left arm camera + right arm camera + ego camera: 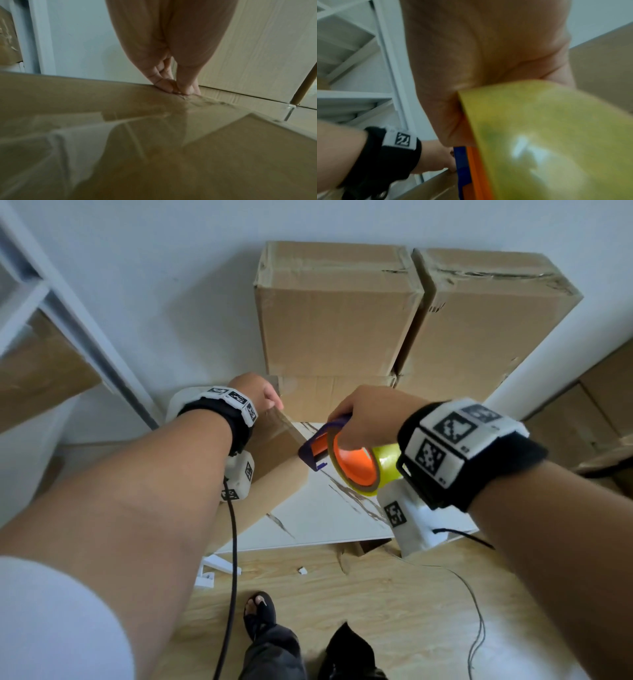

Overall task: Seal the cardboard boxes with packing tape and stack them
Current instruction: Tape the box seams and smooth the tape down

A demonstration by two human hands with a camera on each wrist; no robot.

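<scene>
- The left hand (255, 393) sits at about 10 o'clock in the head view; its fingertips (173, 88) are pressed together on the far edge of the brown cardboard box (274, 460), pinning down the end of the clear strip of tape (291, 424)
- The right hand (368, 416) is near the middle of the head view; its fingers are curled tight around the tape dispenser with the purple frame and orange hub (329, 450); the yellowish roll of packing tape (387, 465) sits on that hub, just under the palm
- The clear strip runs from the left fingertips to the dispenser, and it looks pulled tight
- The box lies under the left arm, on a white table with dark streaks (329, 518)
- Four big brown cardboard boxes (335, 313) stand against the wall at 12 o'clock, two on top of two; the top ones touch side by side
- A white shelf frame (51, 302) stands at 10 o'clock
- A foot in a black sandal (258, 611) rests on the wood floor at 6 o'clock
</scene>
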